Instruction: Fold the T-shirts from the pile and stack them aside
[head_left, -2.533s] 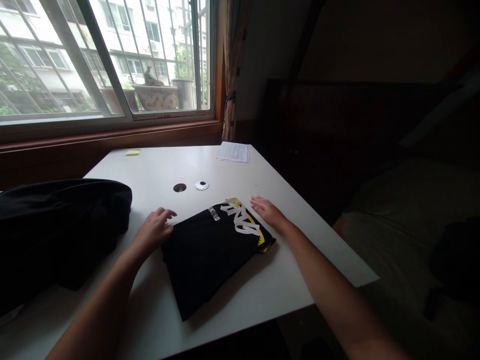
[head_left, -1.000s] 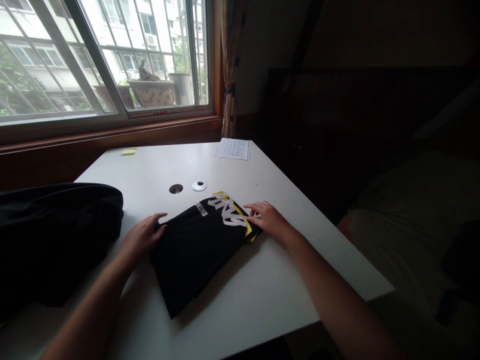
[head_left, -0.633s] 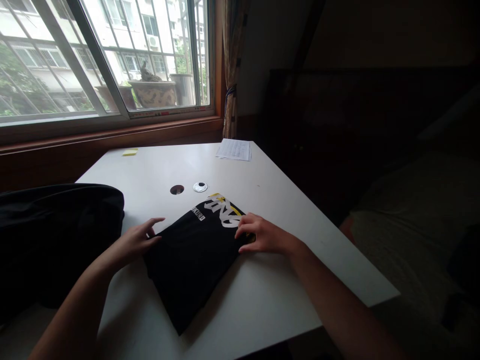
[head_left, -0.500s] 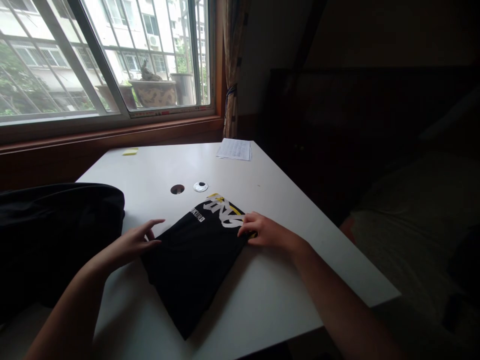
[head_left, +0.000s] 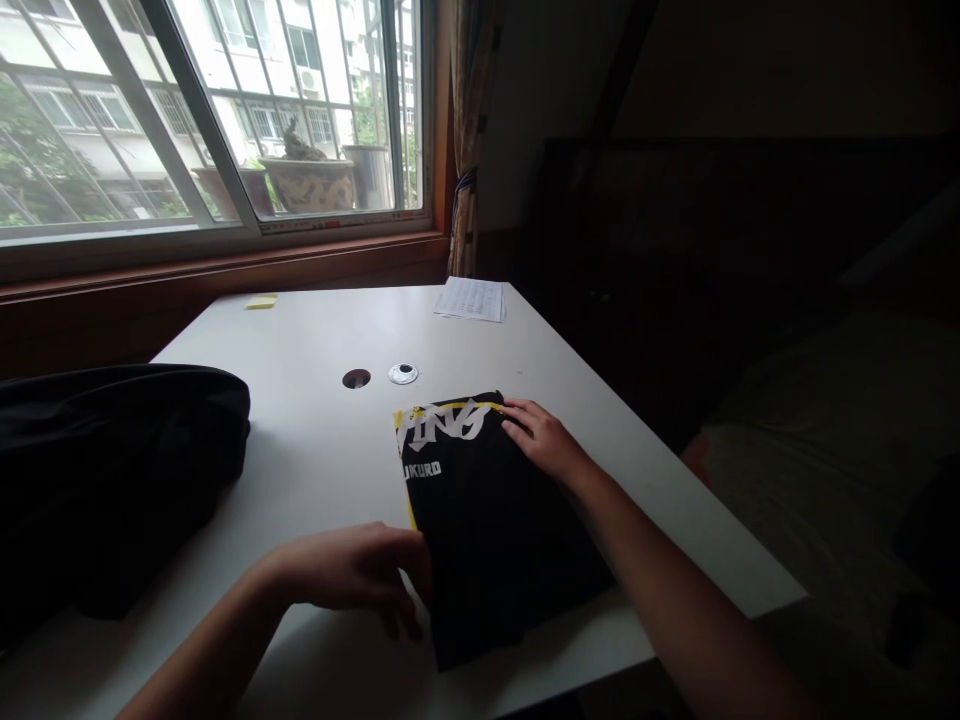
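A dark folded garment (head_left: pixel 495 520) with yellow trim and white lettering, perhaps a sports jersey, lies on the white table. Along its top runs a large white print, with smaller letters ending in "KURO" beneath. My right hand (head_left: pixel 546 440) rests on the upper right corner, fingers stretched out over the cloth. At the lower left edge is my left hand (head_left: pixel 360 568), its fingers bent downward and apart; the fingertip nearest the cloth touches or is just beside it, in shadow.
A black bag or cloth bundle (head_left: pixel 127 470) covers the table's left side. Papers (head_left: pixel 471 299) and a yellow note (head_left: pixel 261 301) lie at the far edge. A round cable hole (head_left: pixel 356 379) and its silver cover (head_left: pixel 403 373) are mid-table. Beyond is a barred window (head_left: pixel 225 110).
The garment has turned clockwise and shifted right, its lettered end now facing away from me. My left hand came nearer and right; my right hand moved slightly farther away and right.
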